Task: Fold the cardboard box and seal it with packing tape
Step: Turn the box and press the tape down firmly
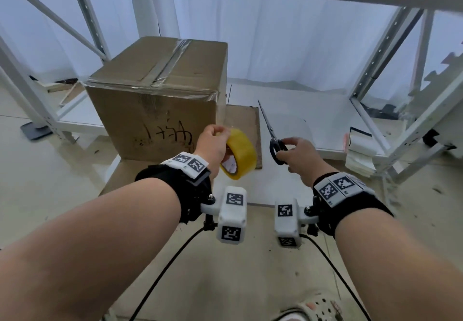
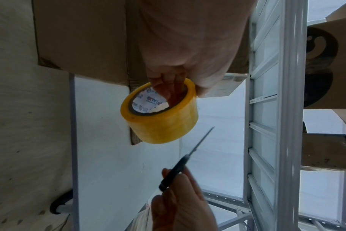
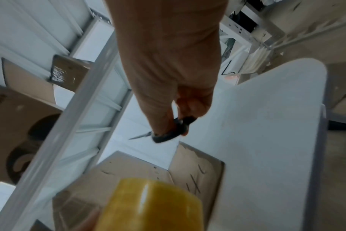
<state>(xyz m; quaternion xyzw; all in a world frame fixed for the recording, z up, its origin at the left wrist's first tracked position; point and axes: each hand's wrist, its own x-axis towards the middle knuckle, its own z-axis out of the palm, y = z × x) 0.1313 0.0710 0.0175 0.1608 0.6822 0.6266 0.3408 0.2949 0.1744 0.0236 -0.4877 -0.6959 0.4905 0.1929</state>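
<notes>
A closed cardboard box [image 1: 160,95] stands on a low white shelf [image 1: 313,120], clear tape running along its top seam and front top edge. My left hand [image 1: 213,142] grips a yellow roll of packing tape [image 1: 240,154] with fingers through its core [image 2: 168,96], just right of the box's front corner. A clear strip of tape stretches from the roll up to the box's corner. My right hand [image 1: 295,154] holds black scissors [image 1: 273,137] by the handles, blades closed and pointing away, right of the roll. The scissors [image 3: 164,132] also show in the right wrist view.
A flat cardboard piece [image 1: 245,125] lies on the shelf behind the roll. White metal rack posts [image 1: 380,52] frame the shelf on both sides. A stack of pale papers [image 1: 360,152] sits at the shelf's right end. More boxes [image 2: 330,67] stand on neighbouring racks.
</notes>
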